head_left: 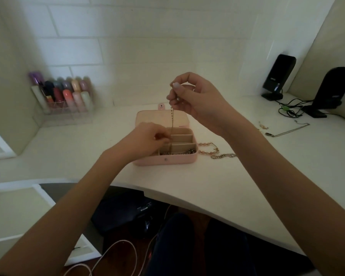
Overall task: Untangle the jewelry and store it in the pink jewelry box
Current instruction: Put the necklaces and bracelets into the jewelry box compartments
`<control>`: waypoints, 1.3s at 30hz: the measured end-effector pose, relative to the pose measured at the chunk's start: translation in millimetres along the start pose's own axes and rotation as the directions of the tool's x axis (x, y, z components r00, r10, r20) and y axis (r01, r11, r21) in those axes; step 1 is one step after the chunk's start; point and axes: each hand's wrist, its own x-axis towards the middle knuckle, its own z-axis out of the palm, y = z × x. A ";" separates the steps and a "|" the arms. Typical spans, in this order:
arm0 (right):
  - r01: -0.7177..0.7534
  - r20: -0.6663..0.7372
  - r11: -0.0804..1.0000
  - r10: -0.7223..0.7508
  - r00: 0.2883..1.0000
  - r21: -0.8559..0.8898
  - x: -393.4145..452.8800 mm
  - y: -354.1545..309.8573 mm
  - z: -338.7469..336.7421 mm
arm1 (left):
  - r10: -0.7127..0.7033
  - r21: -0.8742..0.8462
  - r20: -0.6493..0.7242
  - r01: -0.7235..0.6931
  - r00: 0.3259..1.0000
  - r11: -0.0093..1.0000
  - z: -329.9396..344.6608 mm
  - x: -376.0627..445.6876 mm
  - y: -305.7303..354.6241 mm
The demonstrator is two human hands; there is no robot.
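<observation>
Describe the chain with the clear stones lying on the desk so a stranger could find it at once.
Start at the open pink jewelry box in the middle of the white desk. Just off its right front corner lies a small heap of jewelry; the rhinestone chain is the piece nearest the desk's front edge. Unlike the pink beaded strand behind it, it is a silvery row of small stones.

One pink jewelry box (165, 160), two speakers (278, 76), two hands (145, 141).

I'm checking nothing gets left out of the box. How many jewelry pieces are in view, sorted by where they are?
Held in hands: 1, the gold chain
Inside the pink jewelry box: 1, a dark beaded piece
Loose on the desk: 4
Total: 6
</observation>
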 end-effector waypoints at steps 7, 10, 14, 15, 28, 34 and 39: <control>-0.002 0.007 1.000 0.001 1.000 0.012 -3.0 0.0 -1.7 | 0.036 0.025 -0.030 -0.035 0.999 0.999 4.6 4.6 -1.8; -0.001 -0.002 1.000 0.001 1.000 0.027 -3.4 -0.3 -4.1 | 0.014 0.042 0.015 -0.015 1.000 0.999 -0.8 -1.3 -5.4; -0.001 0.003 0.999 0.001 1.000 0.048 -3.0 0.9 -2.3 | -0.040 -0.051 -0.011 0.040 0.999 0.998 -13.0 -6.7 -3.9; -0.005 0.010 0.999 0.004 1.000 0.048 -2.6 1.8 -1.2 | -0.033 -0.112 -0.026 0.030 0.999 0.993 -16.1 -7.0 -1.1; -0.164 -0.245 0.875 0.055 0.968 -0.455 -27.3 36.4 -45.1 | -0.085 -0.197 -0.059 0.071 0.995 0.978 3.0 -11.2 8.3; -0.230 -0.260 0.830 0.106 0.960 -0.508 -39.1 45.2 -47.7 | 0.067 0.016 -0.123 -0.066 0.990 0.998 8.3 -15.1 2.8; -0.242 -0.170 0.645 0.173 0.970 -0.725 -41.6 51.2 -41.0 | 0.123 0.168 -0.076 -0.109 0.989 0.980 9.0 -14.0 3.3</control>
